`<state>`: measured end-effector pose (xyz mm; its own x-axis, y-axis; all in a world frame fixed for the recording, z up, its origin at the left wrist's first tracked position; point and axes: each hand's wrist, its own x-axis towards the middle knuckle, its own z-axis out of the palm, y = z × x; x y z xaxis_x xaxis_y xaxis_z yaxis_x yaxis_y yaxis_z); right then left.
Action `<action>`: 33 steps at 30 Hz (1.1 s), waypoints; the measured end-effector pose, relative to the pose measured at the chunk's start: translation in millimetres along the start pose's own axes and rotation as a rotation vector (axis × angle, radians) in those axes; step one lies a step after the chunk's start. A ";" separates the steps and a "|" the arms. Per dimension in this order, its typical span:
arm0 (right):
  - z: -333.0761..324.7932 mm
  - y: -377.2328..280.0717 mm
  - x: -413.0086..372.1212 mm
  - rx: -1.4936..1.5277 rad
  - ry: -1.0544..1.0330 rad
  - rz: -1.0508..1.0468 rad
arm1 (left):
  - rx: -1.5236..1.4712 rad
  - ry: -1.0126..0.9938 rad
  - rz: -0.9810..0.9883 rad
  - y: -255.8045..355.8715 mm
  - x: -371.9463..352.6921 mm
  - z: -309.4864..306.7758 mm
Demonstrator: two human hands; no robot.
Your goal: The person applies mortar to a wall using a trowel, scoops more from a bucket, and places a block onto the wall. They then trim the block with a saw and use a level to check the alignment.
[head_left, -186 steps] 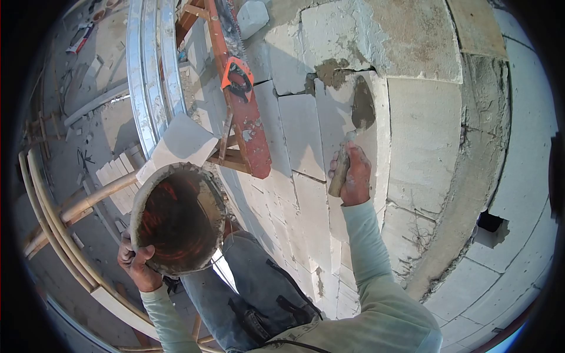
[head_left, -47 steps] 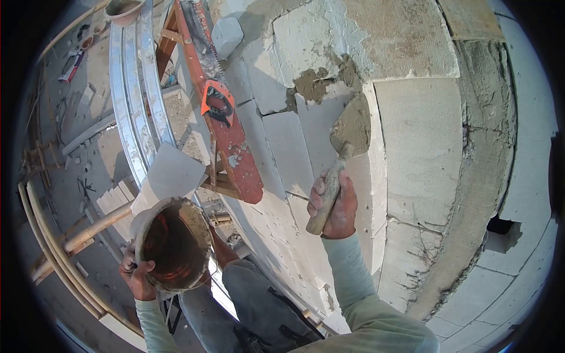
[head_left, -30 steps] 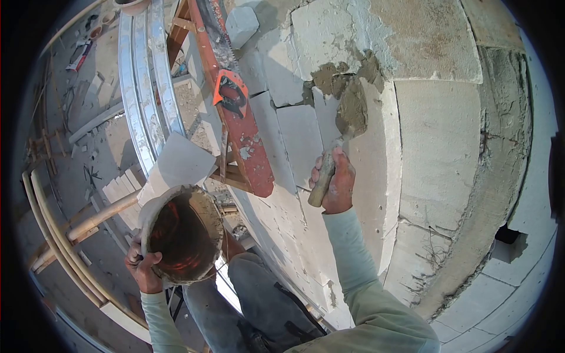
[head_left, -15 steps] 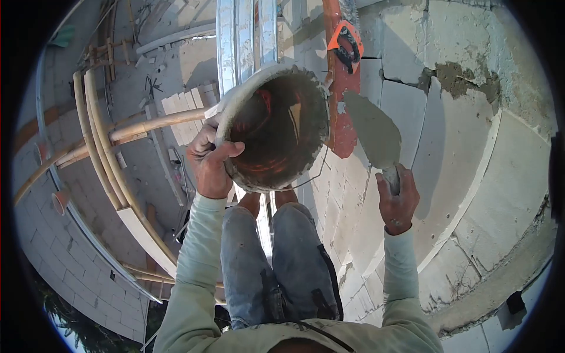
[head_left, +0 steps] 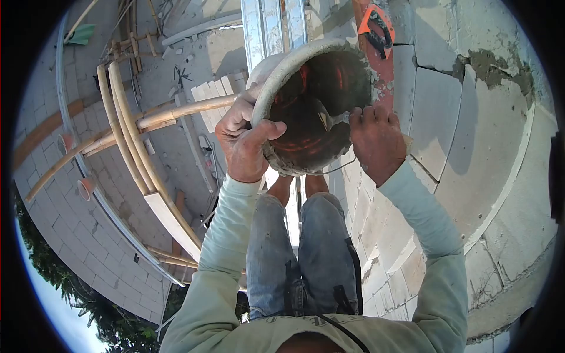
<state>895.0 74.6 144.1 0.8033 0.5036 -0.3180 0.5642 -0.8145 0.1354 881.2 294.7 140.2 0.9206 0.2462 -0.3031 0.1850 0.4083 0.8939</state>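
My left hand (head_left: 246,138) grips the near-left rim of a mortar-crusted bucket (head_left: 272,97), thumb over the edge and fingers outside. The bucket is tilted, its mouth facing me, and its inner wall looks dark and wet. Closed around a trowel's handle, my right hand (head_left: 379,141) is at the bucket's right rim. The trowel (head_left: 336,120) reaches inside the bucket; only part of its neck and blade shows. A thin wire handle (head_left: 340,168) hangs below the rim.
A handsaw with an orange-and-black grip (head_left: 376,29) lies on a red beam (head_left: 379,73) beyond the bucket. Pale block wall (head_left: 438,117) rises on the right. Metal channels (head_left: 272,26) run ahead underfoot. Bamboo poles (head_left: 126,129) stand at left, above a floor far below.
My right hand has swung left from over the wall, bringing the trowel into the bucket. The bucket and left hand appear slightly higher and further right as the view shifted.
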 end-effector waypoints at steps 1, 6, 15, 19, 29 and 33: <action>0.9 -3.8 -0.8 0.041 0.006 -0.060 | -0.049 0.011 -0.014 0.5 1.5 -0.7; -5.0 -3.4 5.0 0.348 0.043 -0.143 | -0.061 -0.007 -0.015 1.0 2.8 -15.3; 10.4 21.7 -8.8 0.946 0.075 -0.123 | -0.130 0.025 -0.020 7.5 16.3 -34.3; 18.4 32.4 -32.1 1.257 0.034 0.040 | -0.184 0.139 -0.044 12.0 22.4 -43.8; 11.2 84.6 -119.0 1.406 0.309 0.813 | -0.184 0.006 -0.035 3.5 25.4 -65.4; 27.2 106.5 -120.0 1.436 0.419 1.001 | -0.166 0.004 -0.035 -4.1 23.4 -73.8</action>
<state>853.5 -80.4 171.1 0.8186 -0.4393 -0.3700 -0.5212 -0.2973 -0.8000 876.6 363.6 105.0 0.9132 0.2324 -0.3348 0.1576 0.5562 0.8160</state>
